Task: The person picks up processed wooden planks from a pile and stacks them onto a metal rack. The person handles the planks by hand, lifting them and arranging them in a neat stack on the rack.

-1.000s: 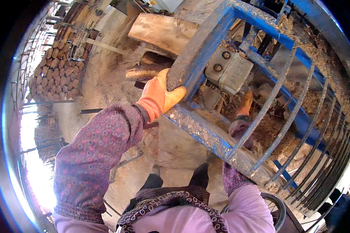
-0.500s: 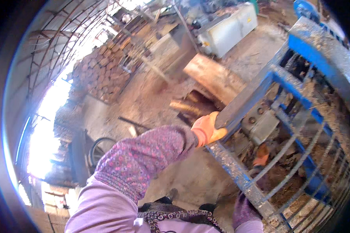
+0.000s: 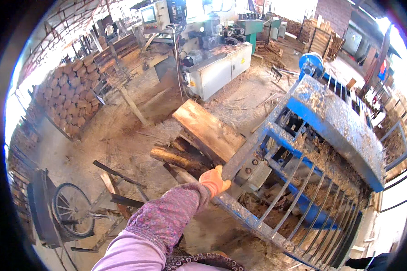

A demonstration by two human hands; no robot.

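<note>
My left hand (image 3: 215, 180), in an orange glove, is closed round the near left corner of the blue metal machine frame (image 3: 246, 214). A purple patterned sleeve covers that forearm. Just beyond the hand lies a thick split log (image 3: 208, 131) with a pale flat face, and rough log pieces (image 3: 178, 158) are heaped beside it. Inside the frame, a grey control box (image 3: 254, 175) sits close to the hand's right. Curved metal bars (image 3: 298, 203) run along the frame's near right side, with sawdust about them. My right hand does not show.
A wheeled cart (image 3: 72, 210) stands at the left, near loose dark bars (image 3: 118, 174). Stacked logs (image 3: 70, 97) rise at the far left. A grey machine cabinet (image 3: 221, 72) stands beyond the split log. A blue motor (image 3: 311, 63) is at the frame's far end.
My view has swung up and right, showing more of the workshop. My left hand stays on the frame's corner. My right hand, earlier low inside the frame behind the bars, has left the view.
</note>
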